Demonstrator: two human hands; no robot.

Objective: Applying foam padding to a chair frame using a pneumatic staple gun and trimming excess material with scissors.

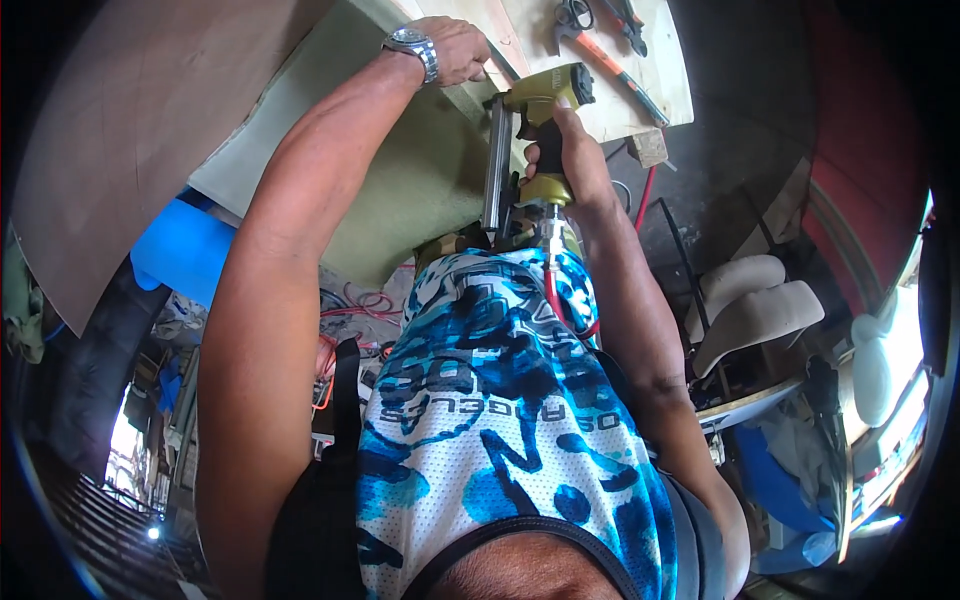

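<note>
My right hand [570, 150] grips an olive-green pneumatic staple gun [545, 88] by its black handle, fingers wrapped round it and thumb up by its head. The gun's long metal magazine [497, 165] points back toward my body, and a red air hose [552, 290] leaves the fitting under the handle. Against the pale wooden edge of a panel [465, 100], my left hand [455, 50] is closed, its fingers bent over that edge; a metal watch [412, 45] is on the wrist. Greenish-beige sheet material [390, 180] spreads below the edge. The fingertips are partly hidden.
A hammer with an orange handle [610, 75], scissors [575, 14] and pliers [630, 28] lie on a light board [670, 60]. Brown sheet [130, 120] rises at left beside a blue object [180, 245]. Beige cushioned pieces [755, 310] stand at right. Red hose [365, 300] lies coiled below.
</note>
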